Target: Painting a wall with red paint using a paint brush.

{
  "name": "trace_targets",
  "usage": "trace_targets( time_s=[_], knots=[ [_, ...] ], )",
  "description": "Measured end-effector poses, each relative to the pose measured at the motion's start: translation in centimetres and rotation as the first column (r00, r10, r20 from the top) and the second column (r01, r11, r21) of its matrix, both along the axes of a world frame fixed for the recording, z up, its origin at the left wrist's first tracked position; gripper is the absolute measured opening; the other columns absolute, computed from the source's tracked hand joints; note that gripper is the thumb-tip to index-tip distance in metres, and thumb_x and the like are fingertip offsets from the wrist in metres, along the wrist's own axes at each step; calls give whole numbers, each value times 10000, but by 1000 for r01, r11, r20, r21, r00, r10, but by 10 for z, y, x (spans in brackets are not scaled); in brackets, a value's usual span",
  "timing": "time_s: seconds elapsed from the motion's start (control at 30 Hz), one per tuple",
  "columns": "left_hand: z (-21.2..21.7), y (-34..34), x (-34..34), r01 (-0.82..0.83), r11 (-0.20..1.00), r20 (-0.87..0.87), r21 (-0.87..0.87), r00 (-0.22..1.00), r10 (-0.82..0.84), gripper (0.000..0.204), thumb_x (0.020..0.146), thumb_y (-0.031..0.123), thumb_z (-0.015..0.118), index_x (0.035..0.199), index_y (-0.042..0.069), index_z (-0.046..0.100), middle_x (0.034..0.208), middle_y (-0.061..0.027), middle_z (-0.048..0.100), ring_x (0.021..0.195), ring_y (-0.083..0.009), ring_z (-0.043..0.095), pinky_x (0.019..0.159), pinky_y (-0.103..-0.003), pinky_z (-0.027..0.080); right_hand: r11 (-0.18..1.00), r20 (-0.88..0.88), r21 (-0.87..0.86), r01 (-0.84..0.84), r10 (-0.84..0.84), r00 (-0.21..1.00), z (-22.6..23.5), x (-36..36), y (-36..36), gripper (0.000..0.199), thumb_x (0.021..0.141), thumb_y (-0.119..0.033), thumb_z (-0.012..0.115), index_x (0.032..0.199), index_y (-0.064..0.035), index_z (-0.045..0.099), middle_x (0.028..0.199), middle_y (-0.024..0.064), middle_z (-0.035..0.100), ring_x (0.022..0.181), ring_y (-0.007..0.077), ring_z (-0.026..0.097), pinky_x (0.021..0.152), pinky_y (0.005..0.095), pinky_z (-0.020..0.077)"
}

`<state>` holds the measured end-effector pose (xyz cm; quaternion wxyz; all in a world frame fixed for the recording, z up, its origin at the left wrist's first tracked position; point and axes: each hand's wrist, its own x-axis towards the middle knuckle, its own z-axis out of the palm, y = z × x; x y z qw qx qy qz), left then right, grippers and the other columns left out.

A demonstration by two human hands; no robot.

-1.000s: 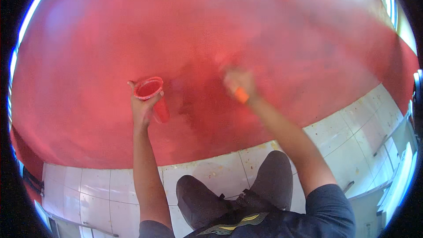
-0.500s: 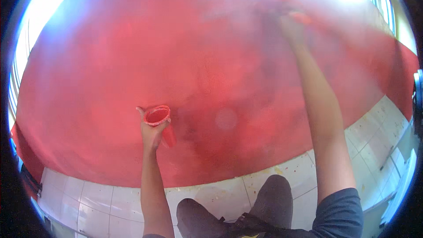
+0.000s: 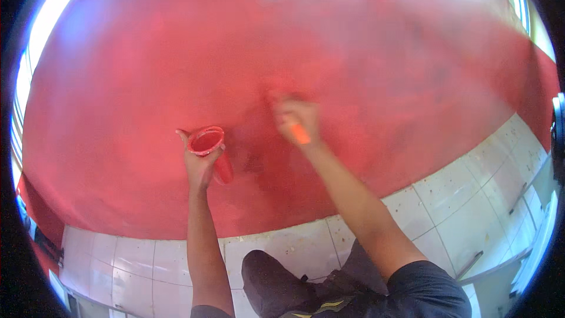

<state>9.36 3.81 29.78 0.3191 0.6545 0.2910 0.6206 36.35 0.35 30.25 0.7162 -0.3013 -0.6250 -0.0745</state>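
Brush head (image 3: 276,95) blurred beyond right hand (image 3: 297,119)

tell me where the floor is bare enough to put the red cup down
Bare white tiles lie left of the left arm, below the red wall, and more at right, past the right arm. It is crowded at the knee, between the left hand with the red cup and right hand.

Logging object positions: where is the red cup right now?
Left of centre in the head view, the red cup is held by the left hand against the red wall.
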Motion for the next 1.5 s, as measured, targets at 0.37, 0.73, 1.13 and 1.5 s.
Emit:
trace_targets(
  time_s=[0.37,0.73,1.13,1.5],
  knots=[
    [-9,0,-5,18,1000,-18,-22,1000,-18,717,740,81,818,1322,-54,421,1084,-74,635,987,-175,616,953,-320,480,955,-135,-84,284,-293,946,18,83,-42,314,770,11,768,595,-52,514,685,16,614,778,142,652,658,300,530],
    [-11,12,6,-79,997,-137,23,987,81,656,803,175,793,1309,-69,455,1058,-79,653,947,-164,616,899,-296,471,731,-323,274,626,-543,775,12,97,-35,133,715,-115,663,833,-54,670,720,52,664,626,174,627,585,327,485],
    [-13,3,3,18,995,-84,-96,996,-26,678,783,115,799,1331,-45,434,1078,-67,638,996,-156,598,996,-288,412,978,-186,-13,208,-207,961,-18,42,-16,150,755,-51,763,716,-18,621,715,63,673,668,143,631,609,310,523],
    [-9,4,4,-17,995,-76,-98,997,9,781,727,147,848,1339,-68,414,1094,-80,632,1016,-167,598,991,-301,426,804,-912,89,588,-172,372,-157,262,-105,403,721,132,725,758,-129,419,799,27,568,776,148,576,663,285,488]
  ],
)
